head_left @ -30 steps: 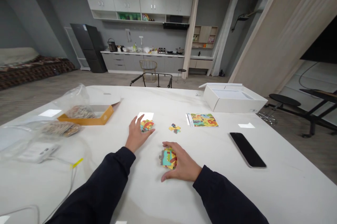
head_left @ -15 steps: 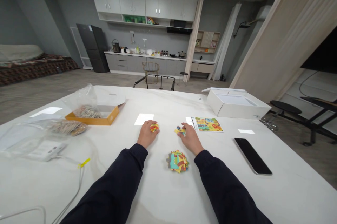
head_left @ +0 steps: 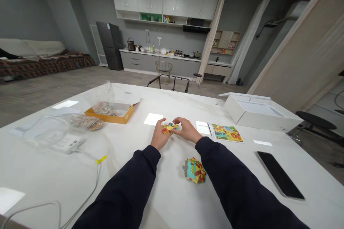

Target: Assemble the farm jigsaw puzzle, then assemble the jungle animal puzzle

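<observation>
Colourful puzzle pieces (head_left: 167, 128) are held between my two hands over the middle of the white table. My left hand (head_left: 160, 136) grips a red and yellow piece at the left, fingers curled round its edge. From the right, my right hand (head_left: 186, 129) pinches a yellow and blue piece against it; whether the two interlock cannot be made out. Nearer to me lies a loose pile of puzzle pieces (head_left: 194, 170), with a turquoise and red one on top. A picture card (head_left: 227, 132) with a bright animal scene lies right of my right hand.
An orange box tray (head_left: 125, 115) and bags of pieces (head_left: 87, 122) lie at the left, near a white device (head_left: 69, 143) with a cable (head_left: 96, 182). At the right are an open white box (head_left: 262, 114) and a black phone (head_left: 280, 174).
My hands have come together, bringing the right-hand piece up to the left-hand one. The view has shifted left, so the things on the table appear further right.
</observation>
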Available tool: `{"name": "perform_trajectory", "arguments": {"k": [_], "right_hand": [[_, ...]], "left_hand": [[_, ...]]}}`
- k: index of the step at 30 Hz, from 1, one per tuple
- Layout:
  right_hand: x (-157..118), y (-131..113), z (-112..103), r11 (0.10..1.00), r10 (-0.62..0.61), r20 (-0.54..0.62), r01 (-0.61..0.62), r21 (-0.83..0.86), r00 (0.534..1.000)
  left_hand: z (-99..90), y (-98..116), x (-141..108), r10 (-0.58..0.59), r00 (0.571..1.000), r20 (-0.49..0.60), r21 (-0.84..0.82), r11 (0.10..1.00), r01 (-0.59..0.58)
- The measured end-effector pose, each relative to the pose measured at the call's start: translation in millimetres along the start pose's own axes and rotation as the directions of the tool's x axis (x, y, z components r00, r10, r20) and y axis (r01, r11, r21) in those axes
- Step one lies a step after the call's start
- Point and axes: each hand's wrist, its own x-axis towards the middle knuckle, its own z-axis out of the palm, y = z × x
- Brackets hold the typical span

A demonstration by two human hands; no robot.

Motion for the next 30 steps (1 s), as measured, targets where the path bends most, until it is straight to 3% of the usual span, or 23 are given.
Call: {"name": "perform_trajectory", "arguments": {"k": [5,9,11,14,17,20,25,30], "right_hand": [[23.6,-4.6,24.8,0.997,-0.034,0.105,0.042,-0.067,0.994],[6.8,-6.5,-2.9,0.998,0.039,-0.08,-0.036,0.045,0.996],[-20.5,-16.4,-29.1,0.983,0.124,-0.105,-0.108,0.146,0.987],[-83.4,-42.2,-57.7,0.968,0.167,-0.016,-0.161,0.194,0.986],[-145.8,-67.3,-56.2,0.976,0.156,0.04,-0.161,0.145,0.987],[-177.7,-78.0,-36.5,0.987,0.149,0.104,-0.154,0.044,0.983],[-177.2,-68.8,-17.3,0.993,0.109,0.079,-0.105,-0.047,0.991],[-156.6,-39.5,-13.7,0.982,0.132,0.003,-0.13,-0.14,0.991]], "left_hand": [[-5.7,-6.7,3.5,-0.082,0.996,-0.032,-0.05,0.995,0.08],[-4.6,-4.2,2.2,-0.081,0.997,-0.011,-0.039,0.996,0.08],[-1.7,-1.7,1.1,-0.025,1.0,-0.003,0.032,0.999,0.025],[4.0,-1.5,1.0,0.112,0.993,0.023,0.223,0.968,-0.114],[7.7,-7.1,3.2,0.183,0.977,0.11,0.349,0.913,-0.21],[8.0,-13.7,5.6,0.171,0.978,0.119,0.423,0.883,-0.206],[6.8,-13.1,6.1,0.165,0.982,0.096,0.441,0.877,-0.19],[6.6,-7.7,3.3,0.181,0.98,0.088,0.439,0.876,-0.201]]}}
